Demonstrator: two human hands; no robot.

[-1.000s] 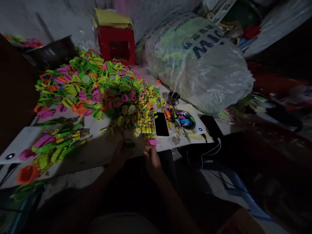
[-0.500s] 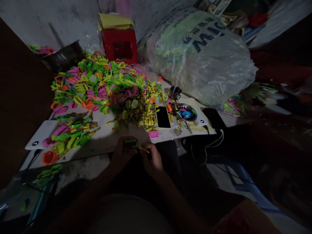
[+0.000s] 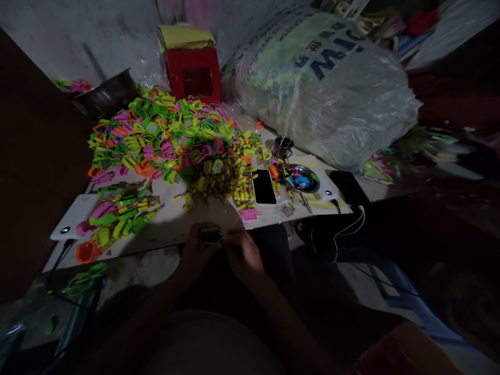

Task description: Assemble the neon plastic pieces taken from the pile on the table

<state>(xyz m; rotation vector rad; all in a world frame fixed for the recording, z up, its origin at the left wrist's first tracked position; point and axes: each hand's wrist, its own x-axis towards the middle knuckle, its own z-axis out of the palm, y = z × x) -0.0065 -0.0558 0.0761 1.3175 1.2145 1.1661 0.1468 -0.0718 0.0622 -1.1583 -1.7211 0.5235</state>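
Just off the table's front edge, my left hand (image 3: 196, 249) is closed around a green plastic toy piece (image 3: 210, 234), shaped like the watch-like pieces in the pile. My right hand (image 3: 244, 251) meets it from the right, fingers pinched at its right end. Between the two hands shows a sliver of a small yellow piece (image 3: 223, 237); the right fingers hide the rest. Beyond the hands lies a heap of small yellow stick-like pieces (image 3: 238, 187). A large pile of green, yellow, pink and orange plastic pieces (image 3: 164, 135) spreads behind, and a smaller group (image 3: 128, 213) lies left.
A phone (image 3: 264, 186), a metal dish (image 3: 300, 178) and a metal cup (image 3: 282, 147) lie to the right. White power banks (image 3: 76, 216) with cables sit at the table's sides. A red stool (image 3: 193, 73), a metal pot (image 3: 107, 94) and a bulging plastic bag (image 3: 324, 88) stand behind.
The right fingers have closed in toward the green piece, and the small multicoloured stick showing at their tips is now mostly hidden. The view has shifted slightly.
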